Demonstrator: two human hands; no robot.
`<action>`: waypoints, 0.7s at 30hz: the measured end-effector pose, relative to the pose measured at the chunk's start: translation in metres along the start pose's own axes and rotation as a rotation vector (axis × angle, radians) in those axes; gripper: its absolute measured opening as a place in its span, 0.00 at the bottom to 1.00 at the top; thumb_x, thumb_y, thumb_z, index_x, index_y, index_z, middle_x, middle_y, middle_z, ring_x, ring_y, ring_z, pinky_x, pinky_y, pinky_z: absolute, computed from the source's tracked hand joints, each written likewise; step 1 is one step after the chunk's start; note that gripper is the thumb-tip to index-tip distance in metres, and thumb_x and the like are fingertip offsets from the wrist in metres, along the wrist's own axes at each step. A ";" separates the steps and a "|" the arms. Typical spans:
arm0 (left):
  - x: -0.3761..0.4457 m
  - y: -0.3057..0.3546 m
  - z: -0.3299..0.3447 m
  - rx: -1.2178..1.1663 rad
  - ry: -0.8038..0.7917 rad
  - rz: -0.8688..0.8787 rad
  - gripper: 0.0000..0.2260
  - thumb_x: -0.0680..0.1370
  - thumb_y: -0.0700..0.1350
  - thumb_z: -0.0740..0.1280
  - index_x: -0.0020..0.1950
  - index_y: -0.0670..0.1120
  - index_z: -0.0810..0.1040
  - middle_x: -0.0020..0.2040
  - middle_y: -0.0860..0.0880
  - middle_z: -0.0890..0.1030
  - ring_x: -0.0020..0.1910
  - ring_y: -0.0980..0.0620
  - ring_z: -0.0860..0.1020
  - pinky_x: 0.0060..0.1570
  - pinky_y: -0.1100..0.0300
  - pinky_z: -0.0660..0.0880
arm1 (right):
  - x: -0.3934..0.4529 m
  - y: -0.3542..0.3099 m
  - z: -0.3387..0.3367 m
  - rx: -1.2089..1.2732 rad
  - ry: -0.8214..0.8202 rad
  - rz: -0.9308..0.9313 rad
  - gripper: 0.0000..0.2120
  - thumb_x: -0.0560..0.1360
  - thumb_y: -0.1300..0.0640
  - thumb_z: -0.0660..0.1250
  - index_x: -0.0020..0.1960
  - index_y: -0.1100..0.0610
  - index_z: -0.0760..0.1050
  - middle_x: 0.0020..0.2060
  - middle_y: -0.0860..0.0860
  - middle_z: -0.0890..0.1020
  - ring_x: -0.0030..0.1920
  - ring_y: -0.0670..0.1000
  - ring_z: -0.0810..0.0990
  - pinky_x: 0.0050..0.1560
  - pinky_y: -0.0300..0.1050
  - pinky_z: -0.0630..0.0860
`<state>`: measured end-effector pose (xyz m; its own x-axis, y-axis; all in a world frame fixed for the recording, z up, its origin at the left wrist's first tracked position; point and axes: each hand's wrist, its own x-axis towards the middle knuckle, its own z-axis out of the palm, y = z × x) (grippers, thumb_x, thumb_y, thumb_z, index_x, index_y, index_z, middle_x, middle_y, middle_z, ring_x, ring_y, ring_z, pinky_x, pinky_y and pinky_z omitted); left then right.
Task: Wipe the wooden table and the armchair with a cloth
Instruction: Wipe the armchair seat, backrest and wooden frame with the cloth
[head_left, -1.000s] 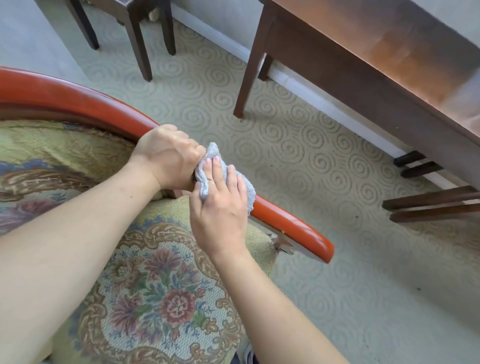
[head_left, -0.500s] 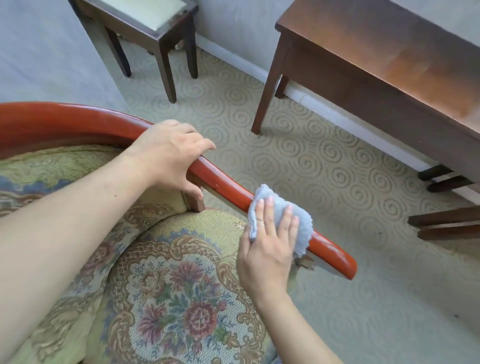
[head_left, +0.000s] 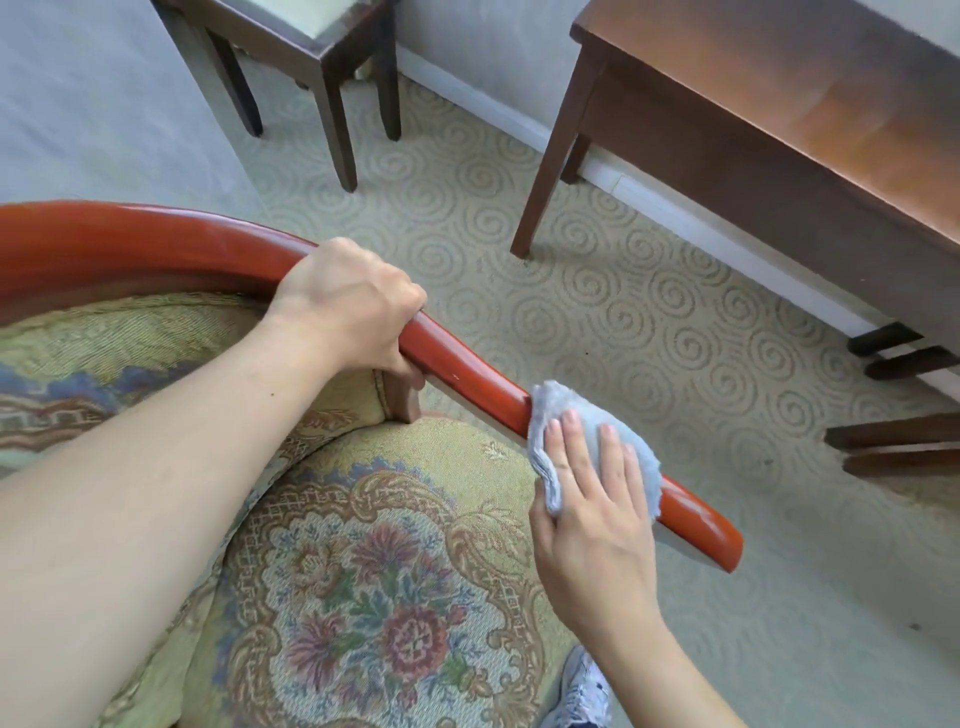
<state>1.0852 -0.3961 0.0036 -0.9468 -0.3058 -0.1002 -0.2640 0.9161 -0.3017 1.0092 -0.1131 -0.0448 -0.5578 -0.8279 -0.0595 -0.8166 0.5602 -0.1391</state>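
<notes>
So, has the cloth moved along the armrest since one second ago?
Yes. The cloth under the right hand has slid down the armrest toward its free end, away from the left hand that grips it.

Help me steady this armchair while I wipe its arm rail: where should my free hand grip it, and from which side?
Grip the red wooden rail on the bare stretch above the cloth, coming from above, as the left hand does. The rail is narrow and rounded, so the fingers can curl over and under it, clear of the right hand wiping.
</notes>
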 end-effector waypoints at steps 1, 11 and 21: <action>-0.001 0.000 0.000 -0.002 -0.001 -0.005 0.33 0.61 0.82 0.60 0.42 0.53 0.77 0.42 0.55 0.84 0.43 0.50 0.83 0.40 0.58 0.68 | 0.000 -0.008 0.001 -0.003 -0.010 0.035 0.29 0.76 0.51 0.54 0.75 0.60 0.67 0.75 0.55 0.68 0.77 0.64 0.62 0.75 0.61 0.57; -0.004 0.004 -0.001 0.000 -0.027 -0.035 0.20 0.72 0.67 0.61 0.44 0.52 0.79 0.44 0.53 0.84 0.45 0.49 0.83 0.43 0.58 0.70 | 0.084 -0.102 -0.001 0.254 0.034 -0.004 0.30 0.79 0.48 0.49 0.78 0.58 0.61 0.77 0.54 0.66 0.74 0.62 0.66 0.75 0.57 0.59; -0.011 0.008 -0.006 -0.026 -0.030 -0.079 0.32 0.63 0.80 0.63 0.48 0.54 0.80 0.48 0.55 0.83 0.48 0.50 0.80 0.49 0.55 0.71 | -0.026 0.079 -0.015 0.016 0.079 -0.018 0.28 0.78 0.51 0.54 0.76 0.59 0.66 0.73 0.53 0.72 0.68 0.63 0.72 0.70 0.59 0.67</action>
<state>1.0929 -0.3837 0.0076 -0.9170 -0.3845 -0.1057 -0.3425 0.8952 -0.2853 0.9566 -0.0468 -0.0398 -0.5538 -0.8324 0.0209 -0.8243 0.5445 -0.1549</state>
